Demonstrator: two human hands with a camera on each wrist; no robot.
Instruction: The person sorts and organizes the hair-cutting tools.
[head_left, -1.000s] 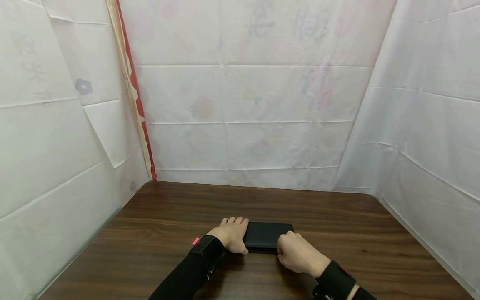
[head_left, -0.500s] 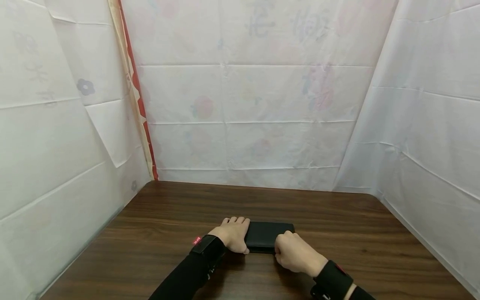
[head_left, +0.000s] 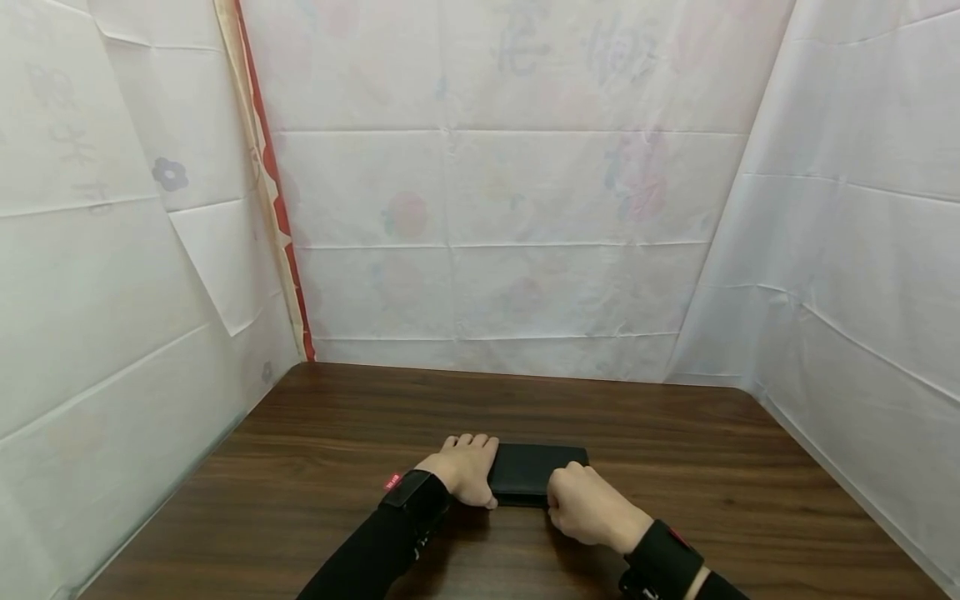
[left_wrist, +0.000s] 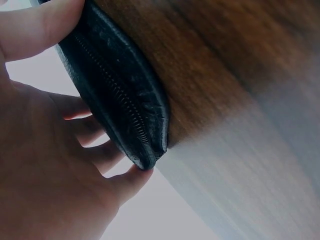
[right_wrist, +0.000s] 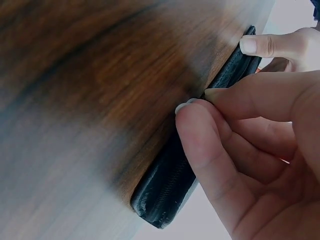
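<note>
A black zip wallet point(head_left: 529, 469) lies flat on the wooden table. My left hand point(head_left: 467, 471) holds its left end; in the left wrist view the thumb point(left_wrist: 37, 31) lies on the zipped near side and the fingers reach along the end. Zipper teeth point(left_wrist: 122, 95) run along the wallet's edge there. My right hand point(head_left: 592, 504) is at the near edge, right of the middle. In the right wrist view its thumb and finger pinch at the zipper line; the fingertips hide the zipper pull itself. Zipped edge point(right_wrist: 167, 187) shows beyond these fingertips, toward the right end.
The brown wooden table point(head_left: 360, 408) extends around the wallet. White sheets hang behind point(head_left: 487, 192) and on both sides, close to the table's edges. A black band point(head_left: 416, 500) is strapped round each wrist.
My right hand has slid a little to the left along the wallet's near edge, mostly in the first half second. The left hand and the wallet stay nearly still.
</note>
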